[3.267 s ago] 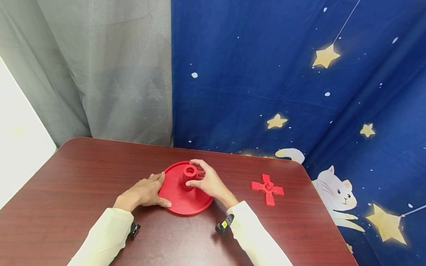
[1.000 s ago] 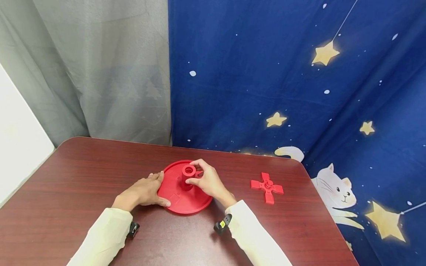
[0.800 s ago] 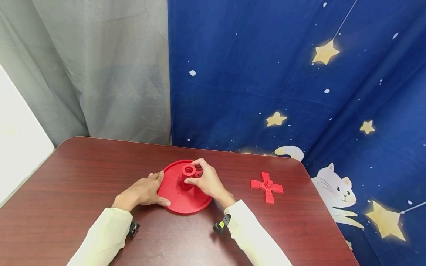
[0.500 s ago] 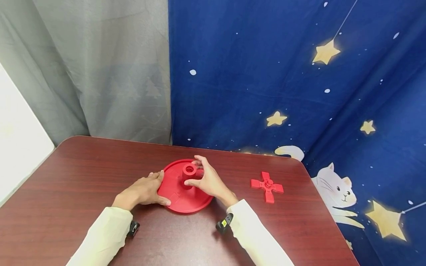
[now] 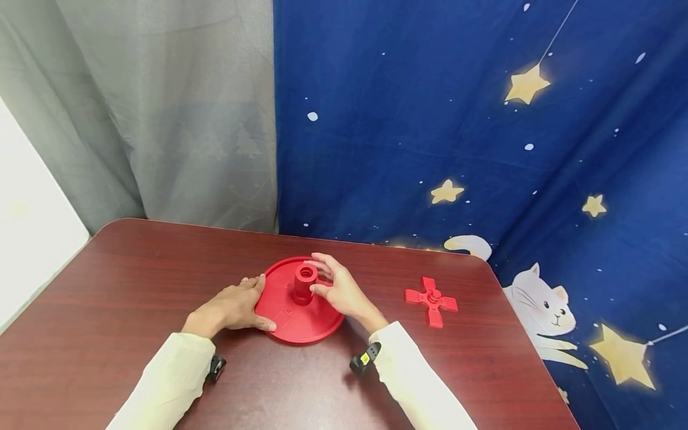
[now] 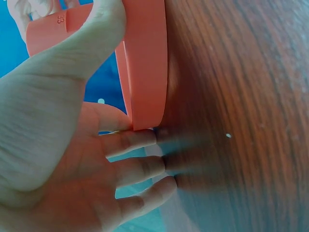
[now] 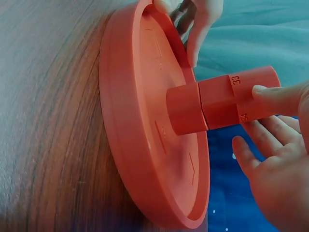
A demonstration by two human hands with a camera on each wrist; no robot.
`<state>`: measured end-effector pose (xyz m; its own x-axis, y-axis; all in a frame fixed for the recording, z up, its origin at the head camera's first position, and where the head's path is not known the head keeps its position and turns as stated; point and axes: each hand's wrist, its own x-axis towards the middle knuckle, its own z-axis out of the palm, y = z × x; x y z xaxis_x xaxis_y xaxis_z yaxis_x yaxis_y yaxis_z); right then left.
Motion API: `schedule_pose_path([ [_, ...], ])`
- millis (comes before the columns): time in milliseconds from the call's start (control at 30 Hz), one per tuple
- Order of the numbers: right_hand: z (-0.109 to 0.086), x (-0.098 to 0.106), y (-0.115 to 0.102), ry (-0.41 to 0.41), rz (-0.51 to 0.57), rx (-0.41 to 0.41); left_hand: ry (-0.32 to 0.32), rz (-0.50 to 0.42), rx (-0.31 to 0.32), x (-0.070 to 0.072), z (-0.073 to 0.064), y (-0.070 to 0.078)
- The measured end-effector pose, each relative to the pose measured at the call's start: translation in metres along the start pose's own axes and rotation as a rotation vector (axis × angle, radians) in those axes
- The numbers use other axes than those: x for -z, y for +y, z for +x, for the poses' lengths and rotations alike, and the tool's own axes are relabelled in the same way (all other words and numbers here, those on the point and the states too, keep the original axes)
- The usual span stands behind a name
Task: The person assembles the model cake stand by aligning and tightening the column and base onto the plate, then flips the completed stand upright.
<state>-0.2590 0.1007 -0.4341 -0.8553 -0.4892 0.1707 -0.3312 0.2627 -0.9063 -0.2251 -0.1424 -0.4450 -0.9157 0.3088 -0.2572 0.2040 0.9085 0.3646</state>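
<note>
A red round base [image 5: 301, 325] with a raised rim lies flat on the table. From its middle rises a hollow red cylinder [image 5: 304, 286], threaded inside its upper end. In the right wrist view a seam divides the cylinder [image 7: 219, 99] from a short stub on the base, and it bears the marks 33 and 34. My right hand [image 5: 344, 291] pinches the cylinder's upper part between thumb and fingers. At the base's left edge, my left hand [image 5: 235, 304] holds the rim, thumb hooked over it, the other fingers spread outside against the table.
A red cross-shaped piece [image 5: 432, 302] with a threaded stud in its centre lies on the dark wood table [image 5: 177, 269], right of the right hand. Behind the table hang a grey curtain [image 5: 204, 119] and a blue star-patterned curtain [image 5: 387, 119].
The right hand's fingers came away from the cylinder, then closed round it again, with the thumb now farther right on it. The left hand and the base have stayed put.
</note>
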Motion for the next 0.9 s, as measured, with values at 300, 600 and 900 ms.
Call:
schedule_pose_path([
  [300,0.0005,-0.0035,0.0046,0.096,-0.209,0.059,-0.005,0.006,-0.004,0.0005,0.0005,0.0004],
  [600,-0.0014,-0.0072,0.0003,0.141,-0.214,-0.045,0.0,0.006,-0.009,0.0009,-0.0005,0.0003],
  [900,-0.003,-0.0049,0.0015,0.112,-0.24,-0.047,0.0,0.002,-0.001,0.0001,-0.0005,0.0004],
])
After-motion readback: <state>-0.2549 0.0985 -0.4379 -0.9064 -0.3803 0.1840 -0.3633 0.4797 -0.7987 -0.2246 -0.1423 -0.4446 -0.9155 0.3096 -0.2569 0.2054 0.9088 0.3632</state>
